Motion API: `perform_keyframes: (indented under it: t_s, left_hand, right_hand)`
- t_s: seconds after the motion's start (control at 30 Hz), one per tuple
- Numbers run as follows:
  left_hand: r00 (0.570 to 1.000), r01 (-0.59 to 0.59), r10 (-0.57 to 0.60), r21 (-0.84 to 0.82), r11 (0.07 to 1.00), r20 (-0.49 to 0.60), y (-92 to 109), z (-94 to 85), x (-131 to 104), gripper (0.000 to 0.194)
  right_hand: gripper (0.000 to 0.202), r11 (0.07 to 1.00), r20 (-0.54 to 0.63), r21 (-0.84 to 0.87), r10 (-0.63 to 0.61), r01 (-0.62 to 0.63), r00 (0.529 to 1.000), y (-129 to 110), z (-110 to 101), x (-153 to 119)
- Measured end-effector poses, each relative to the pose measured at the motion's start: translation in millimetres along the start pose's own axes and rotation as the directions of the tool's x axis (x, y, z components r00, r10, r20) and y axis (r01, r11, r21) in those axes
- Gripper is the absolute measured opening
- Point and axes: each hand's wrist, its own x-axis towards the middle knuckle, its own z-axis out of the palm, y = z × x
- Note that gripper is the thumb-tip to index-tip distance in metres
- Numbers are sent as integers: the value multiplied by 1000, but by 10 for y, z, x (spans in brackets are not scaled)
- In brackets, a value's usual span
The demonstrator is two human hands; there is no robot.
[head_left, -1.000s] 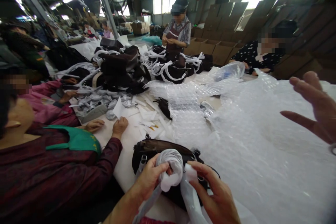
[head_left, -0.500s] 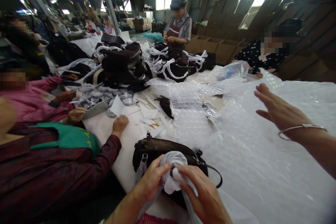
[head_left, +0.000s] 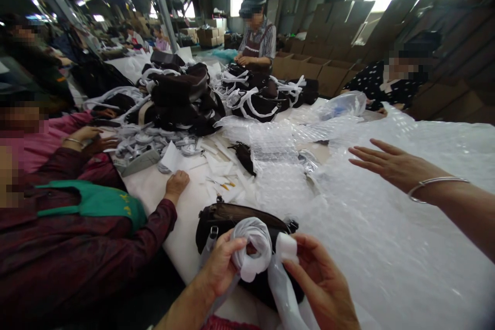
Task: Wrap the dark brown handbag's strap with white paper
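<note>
My left hand is closed on a rolled-up strap in pale grey-white wrapping, the thumb on its rim. A white tab hangs at the coil's lower edge. Pinched in my right hand is a small curled white strip, which looks like foam or tape. Below it a pale wrapped band runs down toward my body. Behind both hands a black handbag sits on the table, its top open and its front partly hidden by my hands and the coil.
Bubble wrap covers the table's right side, with another person's hand over it. At left a co-worker's hand rests on the table. Yellow-handled tools, grey coils and piled dark bags lie beyond.
My right hand has moved right, away from the coil, with the white strip in it. The coil now faces me more fully. The hand over the bubble wrap has shifted left and down.
</note>
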Motion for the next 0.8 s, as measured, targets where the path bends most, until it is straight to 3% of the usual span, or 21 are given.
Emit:
perform_keyframes:
  t_s: [0.1,0.23,0.33,0.47,0.8]
  left_hand:
    - [1000,20,-19,-58,998,15,-32,27,-9,38]
    - [999,14,-11,-64,998,50,-46,64,-15,40]
    - [1000,-8,9,-42,999,26,-50,86,-22,37]
    - [999,-11,11,5,1000,37,-69,104,-39,35]
    - [994,10,-17,73,997,107,-30,88,-43,42]
  right_hand:
    - [25,993,74,83,75,-81,994,8,31,-25]
    - [31,991,74,89,97,-104,993,14,51,-66]
    - [29,992,146,72,95,-106,985,-37,58,-65]
    - [24,995,288,-95,-9,38,958,-118,88,-45]
    - [35,933,334,-237,-183,270,925,-59,154,-42]
